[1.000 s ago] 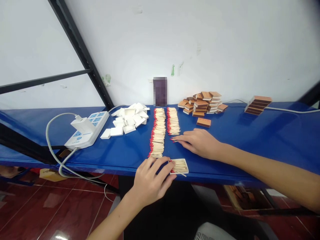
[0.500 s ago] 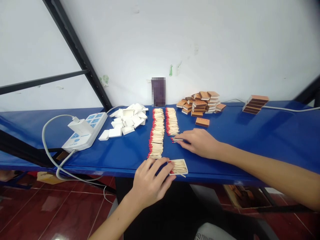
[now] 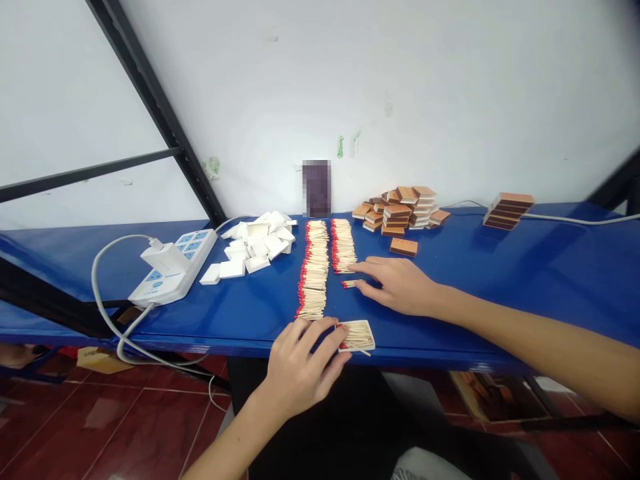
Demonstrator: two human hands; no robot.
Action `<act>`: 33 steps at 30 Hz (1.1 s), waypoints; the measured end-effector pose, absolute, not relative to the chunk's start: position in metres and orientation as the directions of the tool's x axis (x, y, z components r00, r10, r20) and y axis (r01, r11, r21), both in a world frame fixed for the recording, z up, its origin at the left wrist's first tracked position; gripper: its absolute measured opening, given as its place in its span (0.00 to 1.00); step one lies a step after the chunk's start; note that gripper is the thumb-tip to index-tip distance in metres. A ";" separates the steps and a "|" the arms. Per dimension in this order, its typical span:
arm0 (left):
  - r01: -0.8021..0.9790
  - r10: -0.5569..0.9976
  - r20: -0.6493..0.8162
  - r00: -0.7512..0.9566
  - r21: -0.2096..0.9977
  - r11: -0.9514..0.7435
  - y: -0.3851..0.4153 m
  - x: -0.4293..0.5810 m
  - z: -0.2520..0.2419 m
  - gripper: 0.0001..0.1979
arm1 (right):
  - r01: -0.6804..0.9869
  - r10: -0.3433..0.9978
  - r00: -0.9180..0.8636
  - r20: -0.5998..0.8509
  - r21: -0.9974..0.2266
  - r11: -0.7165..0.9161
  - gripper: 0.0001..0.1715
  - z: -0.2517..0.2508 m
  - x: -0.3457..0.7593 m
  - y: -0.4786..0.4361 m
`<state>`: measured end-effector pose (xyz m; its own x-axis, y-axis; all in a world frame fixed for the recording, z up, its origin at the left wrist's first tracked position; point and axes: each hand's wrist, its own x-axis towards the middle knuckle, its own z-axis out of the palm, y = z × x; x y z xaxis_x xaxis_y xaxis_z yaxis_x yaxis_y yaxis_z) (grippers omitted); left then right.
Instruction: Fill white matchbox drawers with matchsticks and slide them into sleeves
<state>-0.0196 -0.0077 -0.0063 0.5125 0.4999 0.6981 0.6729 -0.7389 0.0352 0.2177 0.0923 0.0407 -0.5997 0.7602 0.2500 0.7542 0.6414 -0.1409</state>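
At the front edge of the blue table, my left hand point(image 3: 300, 360) is closed around the left end of a white matchbox tray point(image 3: 371, 335) filled with red-tipped matches. One match pokes out over the tray's near side. My right hand point(image 3: 397, 285) reaches in from the right with thumb and index finger apart. Its index fingertip is at the near end of the shorter row of matches point(image 3: 343, 243), and its thumb is by a few separate matches point(image 3: 347, 285). A longer row of matches point(image 3: 315, 267) lies to the left, red heads facing left.
White matchbox trays point(image 3: 257, 243) are heaped on the left, beside a power strip point(image 3: 170, 270) with a plugged-in charger and cable. Matchbox sleeves point(image 3: 397, 212) are piled at the back right, with a single matchbox point(image 3: 403, 247) before them and a stack point(image 3: 509, 210) farther right.
My right index finger has lifted away from the thumb toward the shorter row, leaving the few matches by the thumb. My left hand still holds the tray. The view has shifted slightly.
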 end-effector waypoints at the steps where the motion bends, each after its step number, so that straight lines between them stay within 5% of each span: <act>1: 0.674 0.500 0.698 0.513 0.034 -0.738 -0.008 -0.020 -0.006 0.13 | 0.754 0.762 -0.600 0.243 -0.147 0.640 0.22 0.041 0.218 0.093; 33: 0.688 0.503 0.696 0.513 0.018 -0.725 -0.009 -0.020 -0.007 0.12 | 0.652 0.682 -0.658 0.320 -0.210 0.728 0.18 0.036 0.217 0.095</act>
